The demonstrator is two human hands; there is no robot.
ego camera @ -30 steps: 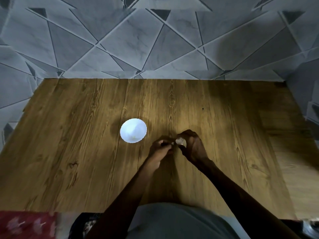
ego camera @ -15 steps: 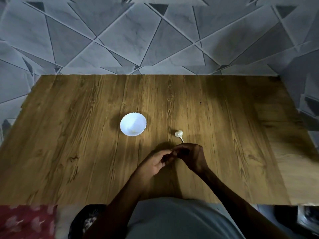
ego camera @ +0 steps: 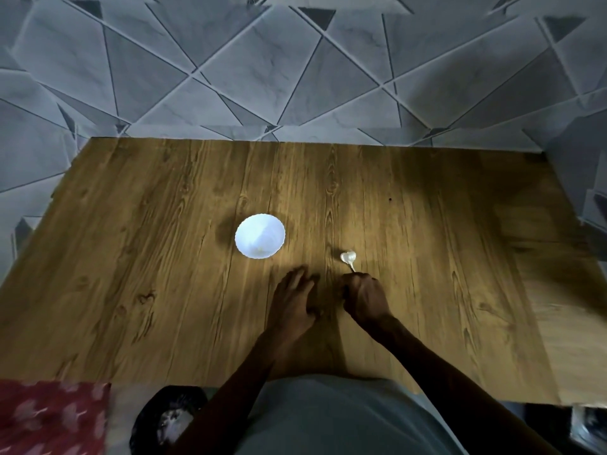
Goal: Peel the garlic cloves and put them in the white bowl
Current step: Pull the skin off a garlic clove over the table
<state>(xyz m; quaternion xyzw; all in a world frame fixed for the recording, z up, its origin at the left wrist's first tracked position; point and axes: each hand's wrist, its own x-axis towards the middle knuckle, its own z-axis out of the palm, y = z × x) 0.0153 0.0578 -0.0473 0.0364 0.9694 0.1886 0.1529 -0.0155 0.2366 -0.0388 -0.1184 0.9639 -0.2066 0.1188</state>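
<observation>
Looks like the clove-snapping stage. Left hand point(ego camera: 295, 297) low over the desk point(ego camera: 131, 257), fingers spread and loose, holding nothing. Right hand point(ego camera: 364, 297) curled up tight, knuckles right at the stem tip of the garlic point(ego camera: 348, 257). Can't tell if it's pinching a clove, the stem or nothing at all. Garlic lying on the desk near the bowl point(ego camera: 260, 236), off to its right, not touching. Probably best to steady the bulb with the left, snap one clove off sideways with the right, nick the root end with a nail and roll the skin loose. Pile skins off to one side, drop only bare cloves in the bowl. Go easy, since papery bits likely cling to fingers.
</observation>
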